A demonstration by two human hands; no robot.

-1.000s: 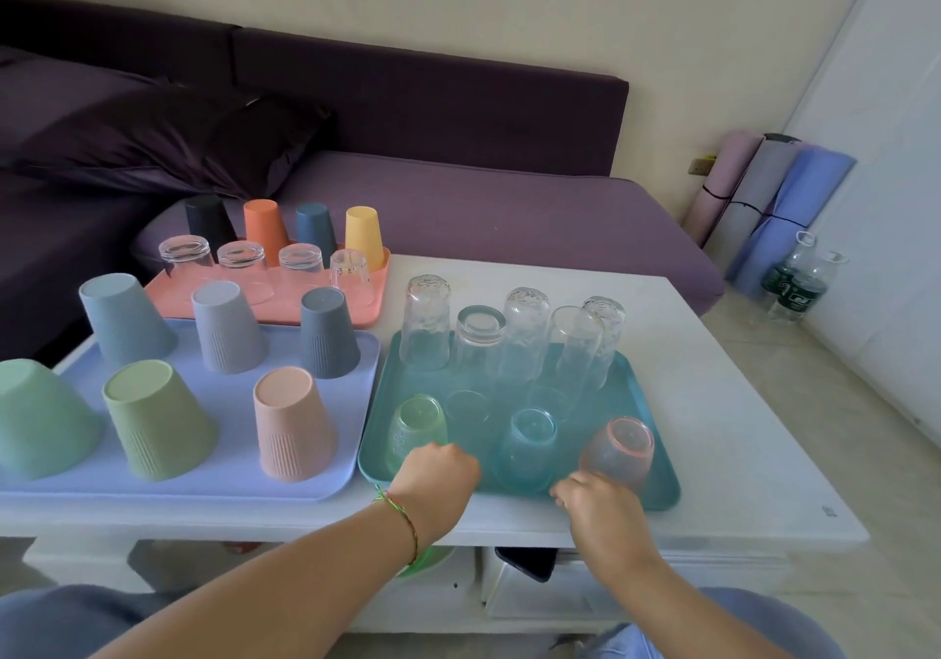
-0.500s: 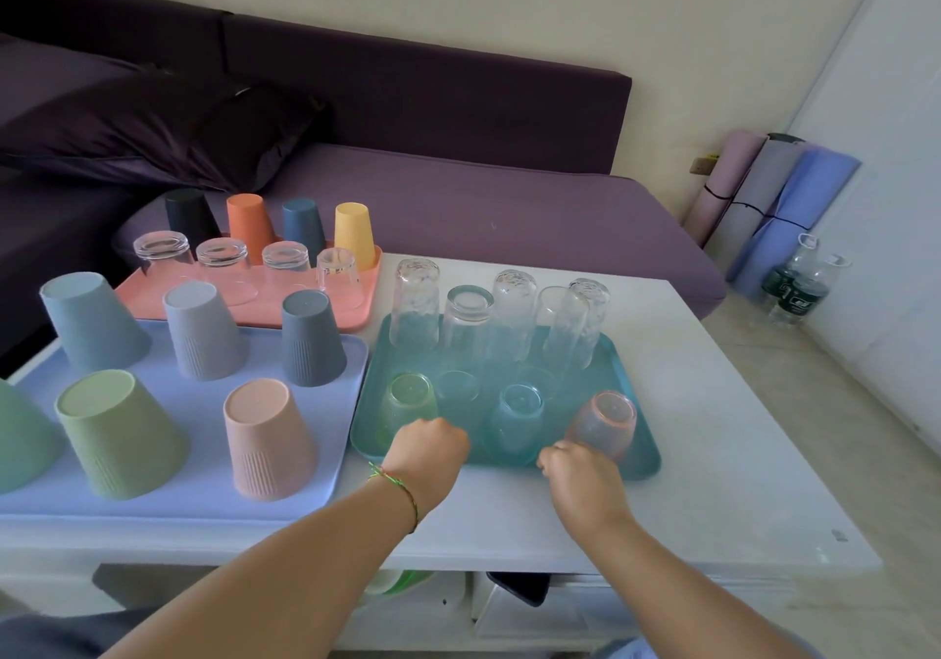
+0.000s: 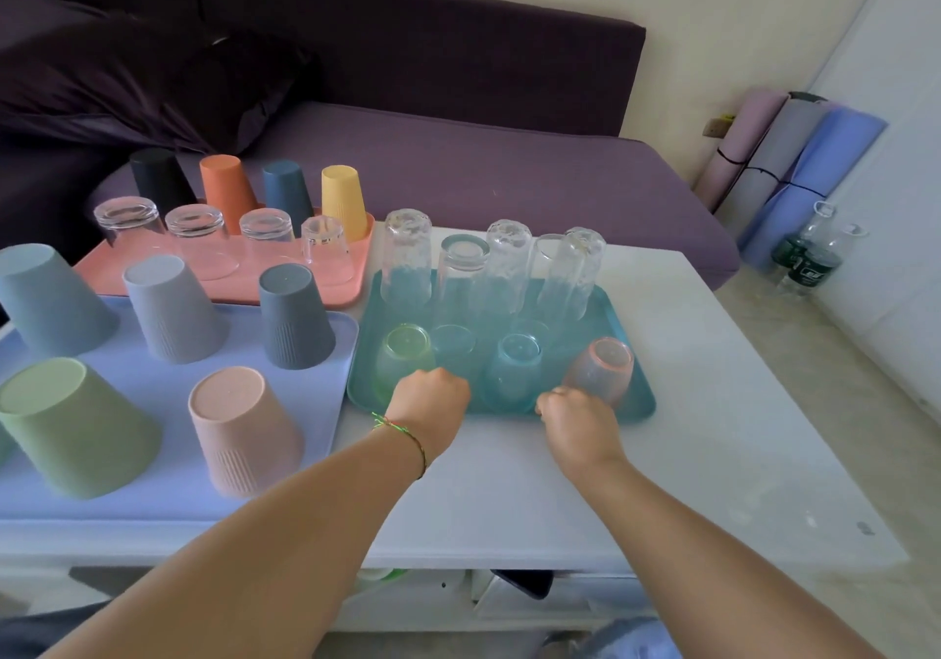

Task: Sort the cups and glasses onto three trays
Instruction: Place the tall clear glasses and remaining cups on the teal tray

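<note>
Three trays: teal plastic tray (image 3: 611, 317), lavender plastic tray (image 3: 315, 393) and coral plastic tray (image 3: 234, 289), all flat on the white surface (image 3: 713, 404); teal at right, lavender just beside it at left, coral behind the lavender.
Teal tray axis: long sides run left to right, one long rim facing the person.
Teal tray load: tall clear glasses (image 3: 407, 256) in the back row, short tinted tumblers (image 3: 514, 368) in front, all mouth down, axes upright.
Lavender tray load: ribbed pastel cups (image 3: 244, 429), mouth down.
Coral tray load: slim coloured cups (image 3: 226, 190) behind short clear glasses (image 3: 201, 236), mouth down.
Left hand (image 3: 433, 404): knuckles up, fingers curled on the teal tray's near rim, by the green tumbler.
Right hand (image 3: 575, 424): likewise curled on that rim, by the pink tumbler.
</note>
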